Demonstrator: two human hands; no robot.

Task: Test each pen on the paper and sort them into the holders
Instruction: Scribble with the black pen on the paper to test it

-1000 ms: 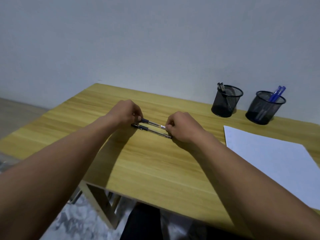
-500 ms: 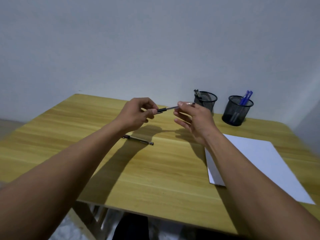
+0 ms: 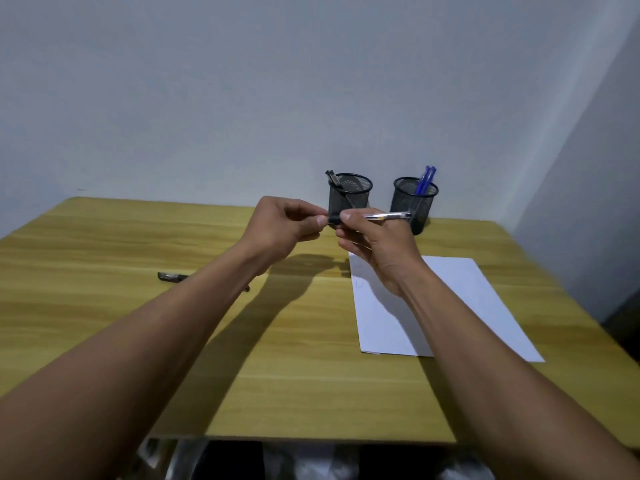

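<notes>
Lifted now, a pen [image 3: 384, 216] hangs near the paper [image 3: 450, 299]: left hand [image 3: 284, 226] pinches its cap [image 3: 333, 220], right hand [image 3: 374, 247] its barrel. Another pen [image 3: 169, 277], left of the paper, awaits testing.

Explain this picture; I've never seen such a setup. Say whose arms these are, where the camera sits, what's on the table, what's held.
No machine: these are a person's bare arms, filmed by one wide-angle camera worn on the head, looking down. The right hand pinches a clear pen above the wooden table; the left hand pinches its dark end, seemingly the cap. On the table lie a white paper and a second pen, partly hidden behind the left forearm. At the back stand two black mesh holders: the left holder has dark pens, the right holder blue pens.
</notes>
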